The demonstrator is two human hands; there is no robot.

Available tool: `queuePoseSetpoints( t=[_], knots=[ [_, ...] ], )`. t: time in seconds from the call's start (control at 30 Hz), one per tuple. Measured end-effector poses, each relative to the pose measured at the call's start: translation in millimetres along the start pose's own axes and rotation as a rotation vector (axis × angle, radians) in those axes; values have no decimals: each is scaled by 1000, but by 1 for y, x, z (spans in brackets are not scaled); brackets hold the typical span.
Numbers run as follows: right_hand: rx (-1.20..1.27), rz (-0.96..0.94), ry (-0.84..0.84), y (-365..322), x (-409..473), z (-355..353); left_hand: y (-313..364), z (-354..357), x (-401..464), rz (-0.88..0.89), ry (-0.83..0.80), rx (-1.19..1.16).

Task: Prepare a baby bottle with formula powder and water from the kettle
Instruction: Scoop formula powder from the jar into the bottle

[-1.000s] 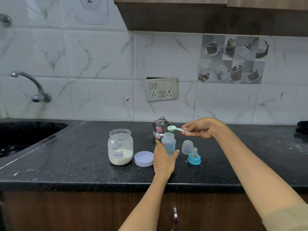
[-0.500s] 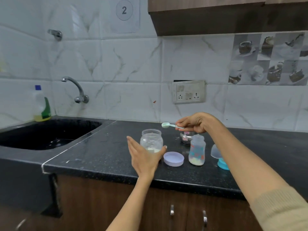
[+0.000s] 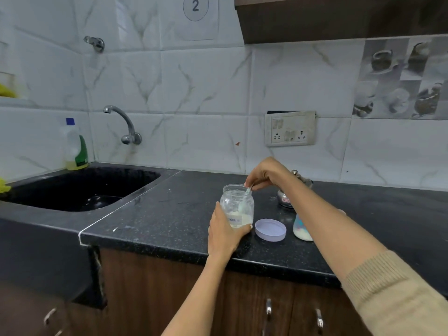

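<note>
The formula jar (image 3: pixel 237 206) stands on the black tabletop (image 3: pixel 169 214), its label blurred and unreadable. The left hand (image 3: pixel 224 232) grips its base; the right hand (image 3: pixel 265 174) pinches the scoop (image 3: pixel 244 198) inside. The baby bottle (image 3: pixel 301 227), half hidden behind the forearm, stands beside the lid (image 3: pixel 270 229). A wall sheet (image 3: pixel 196 15) reads "2".

Two bare forearms enter from the lower edge. The right arm wears a beige ribbed-knit sleeve (image 3: pixel 388 289), its cuff pushed up so that the forearm below it is uncovered. The left arm shows no sleeve within view. Neither the left hand (image 3: pixel 224 232) nor the right hand (image 3: pixel 266 173) shows rings, a watch or gloves; the fingers (image 3: pixel 249 181) are bare.
</note>
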State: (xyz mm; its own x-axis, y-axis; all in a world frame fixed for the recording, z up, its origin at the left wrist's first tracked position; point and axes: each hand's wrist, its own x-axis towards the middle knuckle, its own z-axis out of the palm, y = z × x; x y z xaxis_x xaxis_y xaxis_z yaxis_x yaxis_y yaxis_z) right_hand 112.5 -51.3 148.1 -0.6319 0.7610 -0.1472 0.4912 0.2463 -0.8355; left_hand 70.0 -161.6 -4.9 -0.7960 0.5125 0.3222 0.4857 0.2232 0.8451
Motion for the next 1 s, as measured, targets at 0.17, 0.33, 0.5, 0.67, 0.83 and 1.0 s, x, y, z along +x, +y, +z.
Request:
queuePoseSetpoints(
  t=[0.17,0.33,0.5,0.67,0.83,1.0],
  knots=[
    [-31,-61,83,2,8,3,-1,0,-1,36,4,-3],
    [16,-46,42,6,-2,-5,-1,0,0,21,-5,11],
    [89,-9,43,15,-20,-39,6,0,-6,61,42,26],
    [140,50,120,41,-29,-90,24,17,-32,387,346,168],
    [227,83,189,71,-40,-128,55,59,-51,519,257,133],
    [272,91,247,95,-30,-151,89,82,-52,320,-133,-75]
  ],
)
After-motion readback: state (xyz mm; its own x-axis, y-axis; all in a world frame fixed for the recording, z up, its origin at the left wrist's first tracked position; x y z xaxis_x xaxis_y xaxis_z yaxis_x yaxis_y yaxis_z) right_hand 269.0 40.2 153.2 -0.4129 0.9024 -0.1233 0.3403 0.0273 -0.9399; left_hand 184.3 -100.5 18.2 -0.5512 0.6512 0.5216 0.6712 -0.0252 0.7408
